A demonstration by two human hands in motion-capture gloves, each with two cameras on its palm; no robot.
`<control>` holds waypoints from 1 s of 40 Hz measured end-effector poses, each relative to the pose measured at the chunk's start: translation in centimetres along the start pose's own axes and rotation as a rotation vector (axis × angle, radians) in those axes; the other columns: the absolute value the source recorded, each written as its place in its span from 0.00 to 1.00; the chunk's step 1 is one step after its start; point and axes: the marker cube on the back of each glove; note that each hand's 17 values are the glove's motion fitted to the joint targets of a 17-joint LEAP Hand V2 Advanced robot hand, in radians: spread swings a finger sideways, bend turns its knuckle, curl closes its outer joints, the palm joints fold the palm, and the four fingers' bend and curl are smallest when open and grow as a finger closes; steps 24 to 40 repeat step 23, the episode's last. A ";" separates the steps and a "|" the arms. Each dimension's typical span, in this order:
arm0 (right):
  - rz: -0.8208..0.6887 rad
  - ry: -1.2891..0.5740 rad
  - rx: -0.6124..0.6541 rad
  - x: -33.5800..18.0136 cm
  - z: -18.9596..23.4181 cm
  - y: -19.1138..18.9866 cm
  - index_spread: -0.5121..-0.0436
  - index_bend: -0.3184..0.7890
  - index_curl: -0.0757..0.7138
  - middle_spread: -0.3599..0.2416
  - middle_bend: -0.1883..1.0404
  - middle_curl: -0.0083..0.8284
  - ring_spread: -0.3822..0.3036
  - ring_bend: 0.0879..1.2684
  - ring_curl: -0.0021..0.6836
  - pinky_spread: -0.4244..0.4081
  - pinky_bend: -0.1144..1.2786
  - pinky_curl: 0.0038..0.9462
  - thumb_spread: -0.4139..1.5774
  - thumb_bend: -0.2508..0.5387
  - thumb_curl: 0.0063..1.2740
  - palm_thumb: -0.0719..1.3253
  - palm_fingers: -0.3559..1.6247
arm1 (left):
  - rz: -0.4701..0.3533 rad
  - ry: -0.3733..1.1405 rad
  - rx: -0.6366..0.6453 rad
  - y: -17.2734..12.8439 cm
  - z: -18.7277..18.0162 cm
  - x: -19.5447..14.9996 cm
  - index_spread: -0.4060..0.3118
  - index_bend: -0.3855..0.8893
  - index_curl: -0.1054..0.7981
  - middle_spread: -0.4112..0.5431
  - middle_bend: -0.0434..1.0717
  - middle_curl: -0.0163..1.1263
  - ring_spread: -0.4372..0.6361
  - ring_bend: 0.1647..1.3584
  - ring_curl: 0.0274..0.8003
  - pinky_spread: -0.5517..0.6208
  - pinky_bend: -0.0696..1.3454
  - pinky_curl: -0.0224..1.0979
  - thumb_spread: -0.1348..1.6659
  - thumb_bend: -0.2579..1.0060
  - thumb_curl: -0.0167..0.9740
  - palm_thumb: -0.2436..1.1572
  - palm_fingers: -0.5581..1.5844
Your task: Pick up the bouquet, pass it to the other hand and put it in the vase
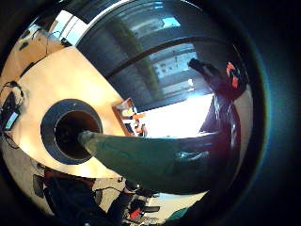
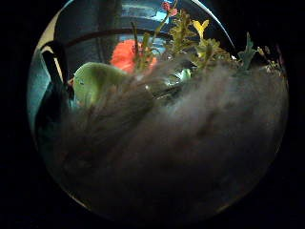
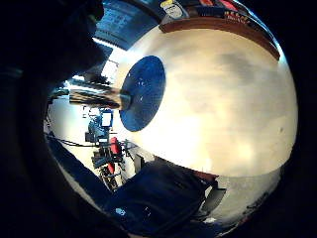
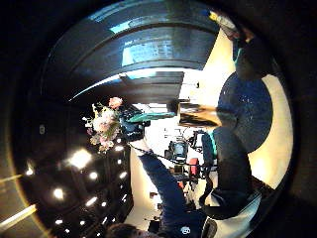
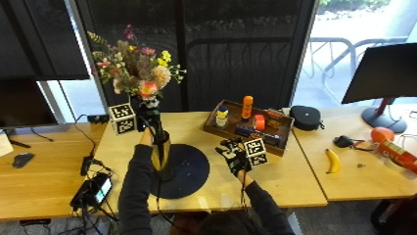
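Two gloved hands work low in the frame's centre. Nearest, the right hand [image 5: 236, 155] hovers over the tabletop [image 5: 287, 171], fingers loosely curled, holding nothing. Left of it, the left hand [image 5: 149, 122] has its fingers wrapped round the bouquet's [image 5: 133, 66] stems, just above the vase [image 5: 161, 155], a tall shiny metal cylinder standing on a dark round mat [image 5: 186, 171]. The bouquet stands upright, stems pointing down at the vase mouth, soft mixed blooms spreading into the upper left. It looks nearly seated; the left hand is plainly the nearer one. Farther back sits a wooden tray [image 5: 251, 126] of bottles.
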 end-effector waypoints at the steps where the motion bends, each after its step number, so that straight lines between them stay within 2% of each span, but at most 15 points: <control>1: 0.000 -0.003 -0.006 0.2 0.0 -0.1 0.47 0.59 0.71 0.38 0.35 0.54 0.48 0.06 0.41 0.68 0.19 0.25 0.72 0.29 0.34 0.67 0.51 | -0.029 0.004 -0.066 -1.0 0.4 -2.3 0.08 0.71 0.84 0.10 0.79 0.57 0.09 0.59 0.61 0.16 0.41 0.48 0.61 0.17 0.47 0.63 0.86; 3: 0.002 -0.004 -0.017 0.8 0.0 -0.5 0.48 0.59 0.71 0.38 0.35 0.54 0.48 0.06 0.41 0.68 0.19 0.25 0.72 0.29 0.34 0.67 0.51 | -0.087 -0.031 -0.227 -1.1 0.5 -5.8 0.09 0.68 0.84 0.10 0.78 0.56 0.09 0.58 0.61 0.17 0.40 0.48 0.61 0.16 0.45 0.60 0.83; 5: 0.010 0.004 -0.020 1.8 -0.1 -0.9 0.48 0.59 0.71 0.38 0.35 0.54 0.48 0.07 0.41 0.68 0.19 0.24 0.72 0.29 0.34 0.67 0.51 | -0.132 -0.112 -0.349 -0.5 -0.2 -9.4 0.11 0.63 0.83 0.10 0.75 0.56 0.10 0.55 0.60 0.19 0.37 0.47 0.61 0.16 0.44 0.58 0.75; 6: 0.013 0.009 -0.018 2.3 -0.3 -1.1 0.48 0.59 0.71 0.38 0.35 0.54 0.48 0.07 0.41 0.68 0.19 0.24 0.72 0.29 0.34 0.67 0.51 | -0.145 -0.163 -0.389 -0.3 -0.7 -11.3 0.16 0.56 0.80 0.13 0.72 0.56 0.13 0.50 0.58 0.23 0.34 0.46 0.61 0.16 0.44 0.57 0.62; 7: 0.010 0.017 -0.012 2.8 -0.5 -1.3 0.48 0.59 0.70 0.38 0.35 0.54 0.48 0.07 0.41 0.68 0.19 0.24 0.73 0.29 0.34 0.67 0.51 | -0.153 -0.215 -0.420 0.1 -1.3 -13.2 0.28 0.46 0.78 0.19 0.67 0.57 0.21 0.44 0.60 0.34 0.30 0.47 0.60 0.16 0.43 0.57 0.37; 8: -0.001 0.030 0.003 3.2 -0.8 -1.5 0.48 0.60 0.70 0.38 0.35 0.54 0.48 0.07 0.41 0.68 0.19 0.24 0.73 0.29 0.34 0.67 0.51 | -0.157 -0.263 -0.445 0.5 -2.0 -15.0 0.27 0.51 0.83 0.19 0.75 0.64 0.20 0.47 0.69 0.33 0.34 0.53 0.60 0.17 0.43 0.56 0.45; 9: -0.021 0.053 0.030 3.6 -1.1 -1.7 0.48 0.60 0.70 0.38 0.35 0.54 0.48 0.07 0.40 0.68 0.19 0.24 0.73 0.30 0.34 0.67 0.51 | -0.161 -0.303 -0.466 1.0 -2.8 -16.7 0.39 0.38 0.75 0.31 0.52 0.56 0.35 0.42 0.65 0.47 0.36 0.52 0.60 0.17 0.43 0.57 0.18; 10: -0.050 0.087 0.070 4.0 -1.5 -2.0 0.48 0.60 0.70 0.38 0.35 0.54 0.48 0.06 0.40 0.68 0.19 0.24 0.73 0.29 0.34 0.67 0.51 | -0.166 -0.335 -0.483 1.6 -3.6 -18.0 0.44 0.39 0.75 0.37 0.48 0.58 0.40 0.42 0.67 0.52 0.39 0.54 0.60 0.18 0.43 0.57 0.15; 12: -0.122 0.188 0.188 4.8 -2.5 -2.7 0.48 0.60 0.70 0.38 0.35 0.54 0.48 0.06 0.40 0.68 0.19 0.24 0.73 0.29 0.34 0.67 0.51 | -0.176 -0.369 -0.496 2.6 -4.8 -19.8 0.52 0.36 0.69 0.48 0.36 0.51 0.50 0.39 0.58 0.60 0.39 0.49 0.59 0.19 0.43 0.60 0.14; 15: -0.258 0.326 0.368 6.1 -3.9 -4.2 0.48 0.60 0.70 0.38 0.35 0.54 0.48 0.06 0.39 0.68 0.19 0.23 0.73 0.30 0.35 0.68 0.51 | -0.173 -0.392 -0.478 3.3 -5.9 -21.0 0.61 0.33 0.62 0.60 0.25 0.41 0.60 0.36 0.46 0.70 0.37 0.43 0.59 0.19 0.43 0.62 0.16; 18: -0.250 0.241 0.315 6.2 -3.9 -3.9 0.49 0.61 0.70 0.38 0.36 0.53 0.48 0.06 0.39 0.68 0.19 0.23 0.73 0.30 0.35 0.68 0.51 | -0.158 -0.411 -0.458 3.8 -6.6 -21.5 0.67 0.32 0.56 0.68 0.20 0.36 0.69 0.35 0.41 0.77 0.36 0.40 0.59 0.19 0.43 0.64 0.17; 22: -0.210 0.175 0.247 6.2 -3.6 -3.4 0.49 0.62 0.70 0.38 0.35 0.53 0.48 0.07 0.39 0.68 0.18 0.23 0.73 0.31 0.35 0.70 0.51 | -0.150 -0.433 -0.455 4.6 -7.0 -21.9 0.72 0.33 0.50 0.75 0.20 0.33 0.76 0.34 0.39 0.83 0.37 0.38 0.59 0.19 0.43 0.65 0.18; 40: -0.207 0.175 0.243 6.2 -3.6 -3.4 0.49 0.62 0.70 0.38 0.36 0.53 0.48 0.07 0.39 0.67 0.19 0.23 0.73 0.31 0.36 0.71 0.51 | -0.151 -0.436 -0.455 4.7 -7.0 -22.0 0.73 0.33 0.49 0.76 0.20 0.33 0.77 0.34 0.38 0.84 0.37 0.38 0.58 0.18 0.43 0.64 0.18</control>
